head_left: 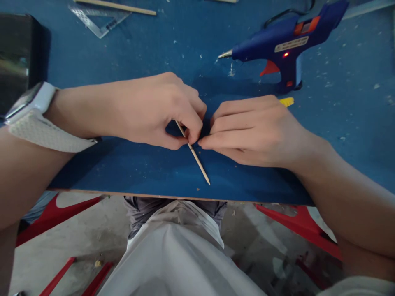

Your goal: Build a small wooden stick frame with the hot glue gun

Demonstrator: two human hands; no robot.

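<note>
A thin wooden skewer [200, 163] slants over the blue table near its front edge, its pointed tip toward me and a dark mark partway along. My left hand [173, 111] pinches it between thumb and forefinger. Just to the right, my right hand [256, 131] is closed, palm down, with its fingertips close to the skewer. Whatever lies inside those fingers is hidden. A yellow end [287, 102] of some object pokes out behind the right hand; the rest of it is covered.
Beyond my right hand lies a blue glue gun [277, 45] with a red light on and its nozzle pointing left. A clear set square [100, 20] and a wooden stick [123, 7] are at the back left. A black object [18, 53] stands at far left.
</note>
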